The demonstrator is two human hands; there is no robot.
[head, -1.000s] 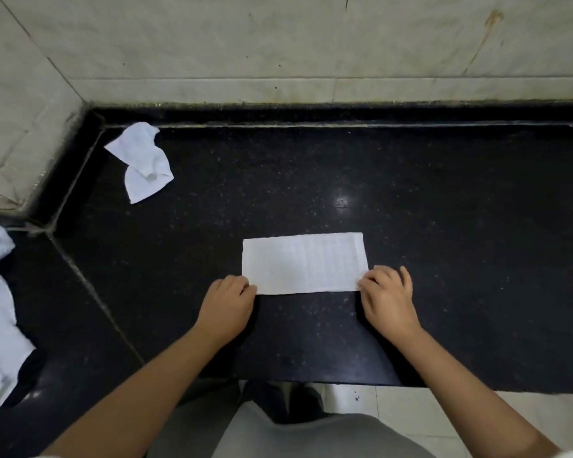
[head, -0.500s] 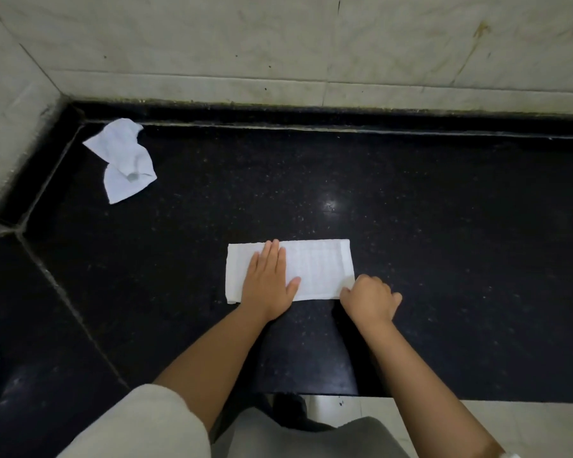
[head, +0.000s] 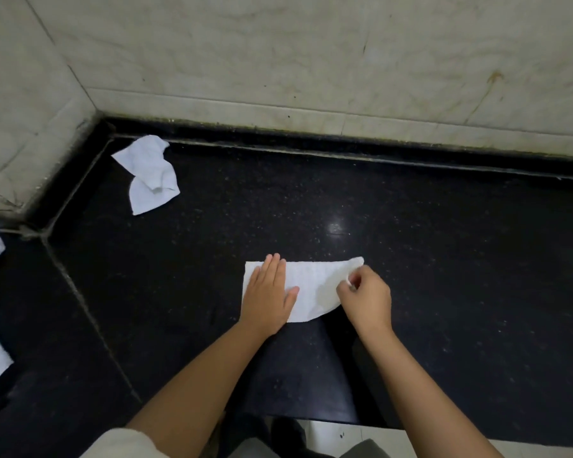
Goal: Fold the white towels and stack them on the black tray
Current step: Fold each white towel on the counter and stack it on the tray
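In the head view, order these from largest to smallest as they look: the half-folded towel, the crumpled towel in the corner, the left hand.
1. half-folded towel
2. crumpled towel and left hand: they look similar, and the towel lies farther, so unsure.

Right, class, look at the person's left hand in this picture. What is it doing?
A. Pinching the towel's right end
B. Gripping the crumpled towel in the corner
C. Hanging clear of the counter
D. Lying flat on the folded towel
D: the left hand lies flat, fingers straight, on the folded white towel, while the right hand pinches its right end.
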